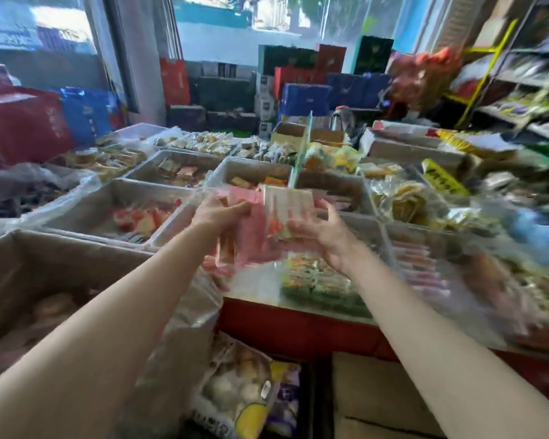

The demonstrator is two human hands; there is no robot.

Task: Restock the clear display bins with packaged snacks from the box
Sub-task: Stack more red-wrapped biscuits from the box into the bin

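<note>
Both hands meet over the display counter (298, 331), holding one bundle of pink snack packets (267, 217) above the clear bins (133, 198). The left hand (217, 215) curls round its left edge; the right hand (322, 236) cups its right side, fingers bent. The cardboard box (45, 264) sits at eight o'clock, lined with plastic. Gift boxes (305, 96) stack at twelve o'clock under bright windows (235, 14); shelves (520, 90) rise at two o'clock.

Pink-and-white snack packets (267, 223), brown cardboard box (61, 267)
</note>
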